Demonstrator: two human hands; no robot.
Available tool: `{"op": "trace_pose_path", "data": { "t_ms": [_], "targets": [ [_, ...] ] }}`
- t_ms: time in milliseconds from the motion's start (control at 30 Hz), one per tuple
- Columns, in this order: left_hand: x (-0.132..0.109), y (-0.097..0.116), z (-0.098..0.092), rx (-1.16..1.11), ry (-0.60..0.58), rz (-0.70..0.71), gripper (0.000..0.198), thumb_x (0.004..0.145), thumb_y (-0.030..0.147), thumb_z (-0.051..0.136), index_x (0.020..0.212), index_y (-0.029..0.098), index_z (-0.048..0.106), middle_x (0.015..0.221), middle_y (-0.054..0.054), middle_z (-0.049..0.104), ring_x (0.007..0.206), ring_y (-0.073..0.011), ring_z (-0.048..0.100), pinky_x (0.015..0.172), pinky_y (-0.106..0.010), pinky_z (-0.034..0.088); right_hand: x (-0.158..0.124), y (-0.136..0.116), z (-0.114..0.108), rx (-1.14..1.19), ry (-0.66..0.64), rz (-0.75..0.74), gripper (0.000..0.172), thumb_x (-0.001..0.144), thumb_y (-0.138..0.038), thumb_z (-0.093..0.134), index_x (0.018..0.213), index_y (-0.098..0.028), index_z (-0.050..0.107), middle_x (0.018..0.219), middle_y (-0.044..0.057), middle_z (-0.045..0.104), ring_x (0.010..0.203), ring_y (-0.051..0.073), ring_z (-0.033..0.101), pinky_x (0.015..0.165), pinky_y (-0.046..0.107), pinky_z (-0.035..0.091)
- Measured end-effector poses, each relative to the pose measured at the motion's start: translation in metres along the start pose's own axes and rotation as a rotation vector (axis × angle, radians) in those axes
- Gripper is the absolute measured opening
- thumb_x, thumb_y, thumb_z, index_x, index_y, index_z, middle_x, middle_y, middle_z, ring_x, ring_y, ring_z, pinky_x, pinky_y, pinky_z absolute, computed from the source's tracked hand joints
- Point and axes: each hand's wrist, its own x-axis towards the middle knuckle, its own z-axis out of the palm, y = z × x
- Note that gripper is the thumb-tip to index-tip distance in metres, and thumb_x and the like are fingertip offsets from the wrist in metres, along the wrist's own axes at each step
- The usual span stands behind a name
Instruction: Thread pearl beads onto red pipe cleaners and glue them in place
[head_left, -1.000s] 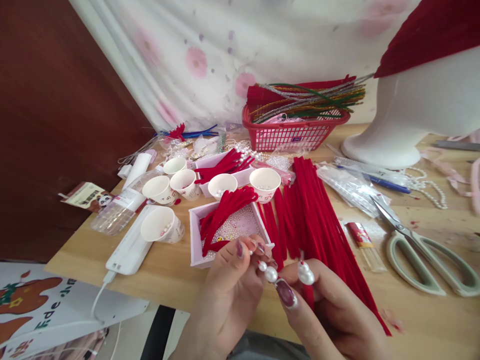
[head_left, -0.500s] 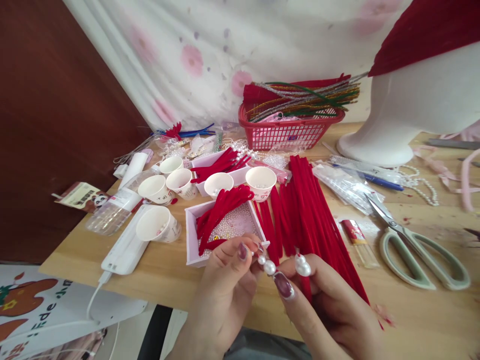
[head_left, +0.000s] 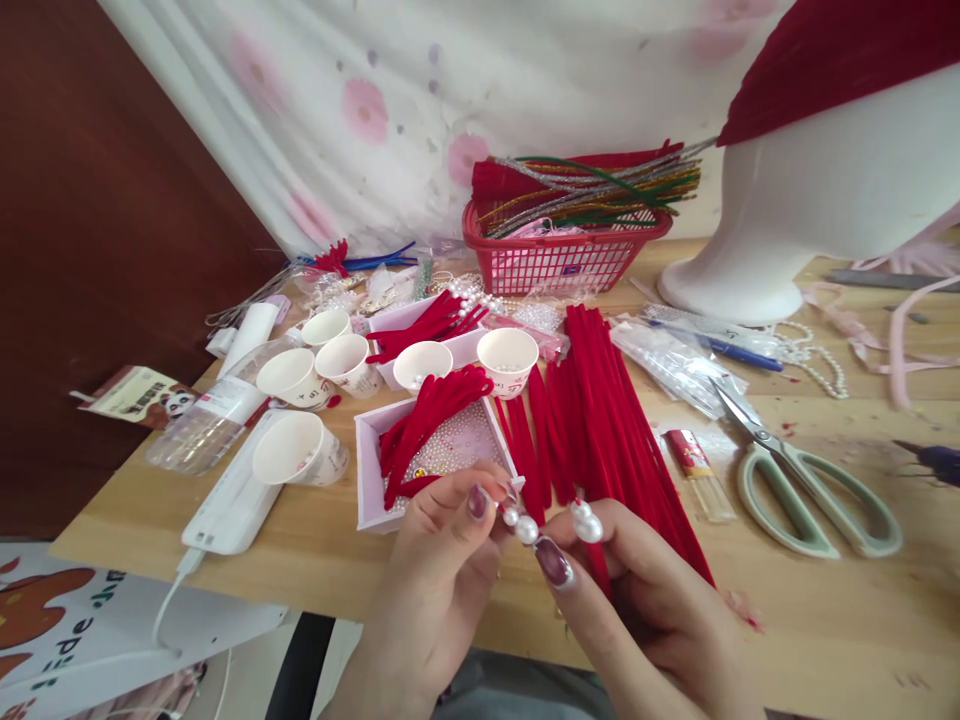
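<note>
Both hands are close together above the front of the table. My left hand point(head_left: 442, 575) pinches the left end of a short piece strung with white pearl beads point(head_left: 526, 529). At the other end of those beads, my right hand point(head_left: 637, 610) is closed, with its thumb against the largest one. A second pair of pearls point(head_left: 586, 522) stands up by my right index finger, with a red fuzzy stem point(head_left: 598, 568) below it. Just behind my left hand is a white box point(head_left: 367, 470) of small beads and bent red stems. How the beads are joined is hidden by my fingers.
Several paper cups point(head_left: 300, 448) stand at the left by a white power strip point(head_left: 232, 500). Long red stems point(head_left: 615, 420) lie behind my right hand. Scissors point(head_left: 817, 490) and a lighter point(head_left: 697, 470) are to the right. A red basket point(head_left: 562, 262) and a white mannequin head point(head_left: 795, 220) stand behind.
The camera view has turned slightly right, so the table things sit further left. A dark-handled tool shows more at the right edge. Both hands keep nearly the same hold on the beads.
</note>
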Motion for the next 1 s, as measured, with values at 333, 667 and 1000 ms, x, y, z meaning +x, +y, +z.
{"op": "trace_pose_path", "data": {
  "t_ms": [333,667,1000],
  "targets": [
    [0.000,0.007,0.000,0.209,0.015,0.079,0.021,0.069,0.039,0.093,0.069,0.024,0.079,0.079,0.002,0.059,0.075,-0.0121,0.058,0.073,-0.026,0.047,-0.004,0.000,-0.012,-0.131,-0.084,0.057,0.016,0.099,-0.035,0.057,0.088,-0.026,0.065,0.063,-0.004,0.055,0.052,0.013,0.042,0.047,0.025,0.032],
    [0.000,0.019,-0.001,0.338,-0.023,0.068,0.019,0.065,0.038,0.095,0.066,0.024,0.082,0.075,0.001,0.058,0.069,-0.0095,0.057,0.064,-0.021,0.045,-0.005,-0.002,-0.015,-0.155,-0.066,0.038,0.012,0.095,-0.034,0.063,0.087,-0.026,0.068,0.068,-0.001,0.062,0.056,0.014,0.051,0.049,0.023,0.039],
    [0.005,0.023,-0.003,0.332,-0.081,-0.049,0.021,0.066,0.042,0.093,0.065,0.024,0.081,0.074,0.001,0.053,0.068,-0.0123,0.054,0.066,-0.027,0.042,-0.006,0.001,-0.013,-0.001,-0.087,0.231,0.029,0.096,-0.047,0.062,0.078,-0.025,0.063,0.064,-0.004,0.043,0.056,0.013,0.030,0.050,0.027,0.023]
  ]
}}
